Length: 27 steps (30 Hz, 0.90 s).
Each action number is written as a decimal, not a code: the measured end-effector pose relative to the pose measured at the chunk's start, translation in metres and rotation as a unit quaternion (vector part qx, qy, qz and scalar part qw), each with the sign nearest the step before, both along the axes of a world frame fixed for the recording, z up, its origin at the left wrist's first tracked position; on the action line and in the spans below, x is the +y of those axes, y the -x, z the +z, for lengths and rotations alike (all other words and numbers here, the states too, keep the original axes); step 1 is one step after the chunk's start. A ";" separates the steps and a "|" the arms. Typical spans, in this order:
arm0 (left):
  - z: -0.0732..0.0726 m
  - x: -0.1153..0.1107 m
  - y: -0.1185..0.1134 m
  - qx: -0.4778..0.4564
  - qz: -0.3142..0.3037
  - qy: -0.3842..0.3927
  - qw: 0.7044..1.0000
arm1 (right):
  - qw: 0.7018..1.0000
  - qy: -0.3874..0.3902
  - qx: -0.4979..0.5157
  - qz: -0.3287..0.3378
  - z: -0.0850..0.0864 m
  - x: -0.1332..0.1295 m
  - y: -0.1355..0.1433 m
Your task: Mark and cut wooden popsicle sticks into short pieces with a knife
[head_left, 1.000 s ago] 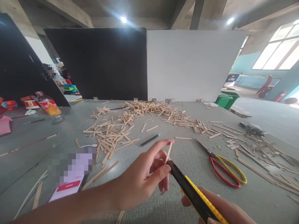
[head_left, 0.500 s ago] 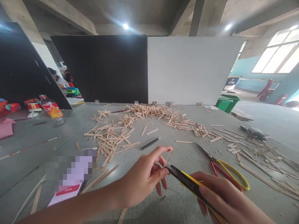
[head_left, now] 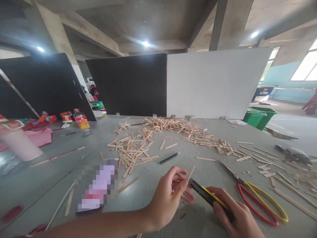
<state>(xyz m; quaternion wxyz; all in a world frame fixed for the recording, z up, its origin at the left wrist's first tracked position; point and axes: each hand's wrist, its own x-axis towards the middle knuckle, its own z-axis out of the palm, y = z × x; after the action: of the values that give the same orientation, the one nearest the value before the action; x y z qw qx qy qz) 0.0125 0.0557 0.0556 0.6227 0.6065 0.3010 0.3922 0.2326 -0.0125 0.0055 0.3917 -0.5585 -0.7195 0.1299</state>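
Observation:
My left hand [head_left: 167, 196] pinches a short wooden craft stick [head_left: 191, 172] between thumb and fingers, its pointed end sticking up. Wrapped around a black and yellow utility knife [head_left: 201, 191] is my right hand [head_left: 236, 211]. The knife's tip lies close beside the stick; whether the blade touches it I cannot tell. A black pen [head_left: 169, 158] lies on the table just beyond my left hand. To the right of the knife rest scissors [head_left: 241, 180] with one red and one yellow handle, their blades pointing away from me.
Loose craft sticks [head_left: 131, 152] lie heaped across the grey table [head_left: 146, 178]. Scraps and strips [head_left: 267, 168] cover its right side. A drink bottle [head_left: 81, 119], a pink cup [head_left: 21, 143] and a blurred purple object [head_left: 101, 183] are at left. Black and white panels [head_left: 210, 84] stand behind.
The view has swung left and tilted up. The stick in my left hand now points up and right, showing more of its length. Both hands keep their hold.

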 end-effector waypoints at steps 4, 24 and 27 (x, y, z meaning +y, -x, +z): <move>-0.017 -0.004 -0.005 0.001 0.034 -0.019 0.999 | 1.000 -0.018 -0.015 -0.013 -0.005 0.000 -0.002; -0.033 -0.009 0.003 0.030 0.039 -0.060 0.997 | 0.999 0.012 -0.042 0.010 0.012 -0.007 0.003; -0.029 -0.011 0.003 0.029 0.036 -0.057 0.997 | 0.999 0.013 -0.041 0.008 0.013 -0.007 0.004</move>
<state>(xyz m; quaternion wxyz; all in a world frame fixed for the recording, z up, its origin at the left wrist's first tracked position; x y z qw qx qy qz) 0.0096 0.0447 0.0261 0.5634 0.6410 0.3180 0.4131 0.2288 -0.0196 0.0189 0.3530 -0.5626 -0.7379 0.1195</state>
